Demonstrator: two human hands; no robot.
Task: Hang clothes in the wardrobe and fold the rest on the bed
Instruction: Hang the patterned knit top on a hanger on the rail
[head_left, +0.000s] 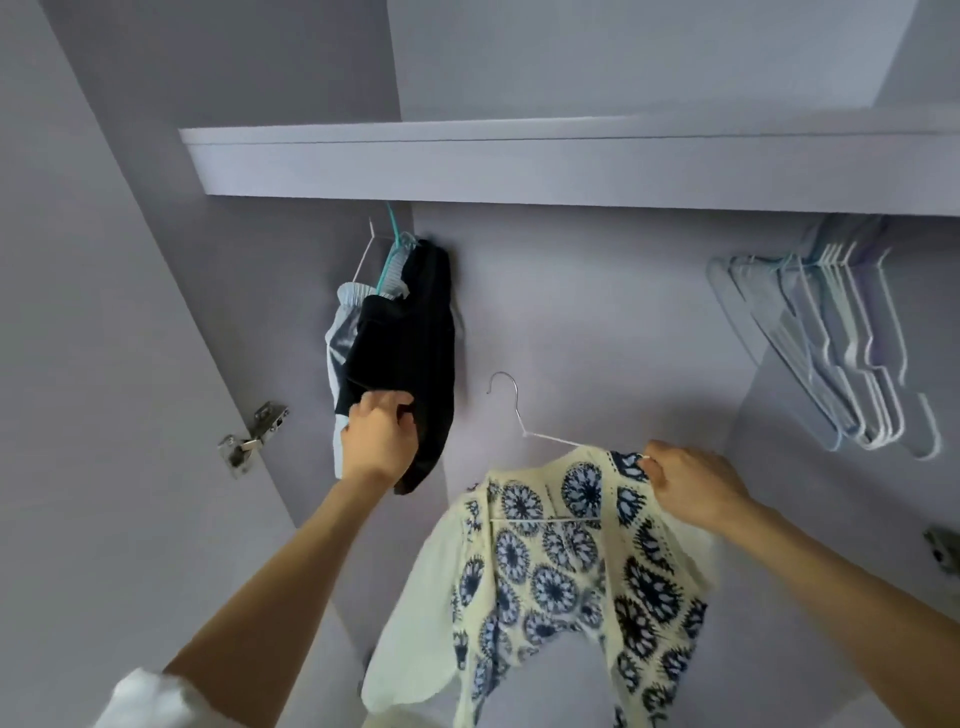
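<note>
Overhead, the left hand (382, 441) gripped limp black fabric (402, 358) at ten o'clock while the right hand (693, 486) pinched the knitted cardigan (550, 577) (on a thin wire hanger (524, 426)).

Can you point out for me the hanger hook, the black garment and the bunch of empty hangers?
Hanger hook (503, 382), head view: top of the metal hook's curve.
Black garment (410, 353), head view: middle of the dark cloth, above the left hand.
Empty hangers (841, 343), head view: middle of the pale bunch at right.

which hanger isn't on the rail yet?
The silver wire hanger carrying the cream-and-blue patterned top, held in the right hand. The teal hanger and the pale empty hangers hang under the shelf.
</note>
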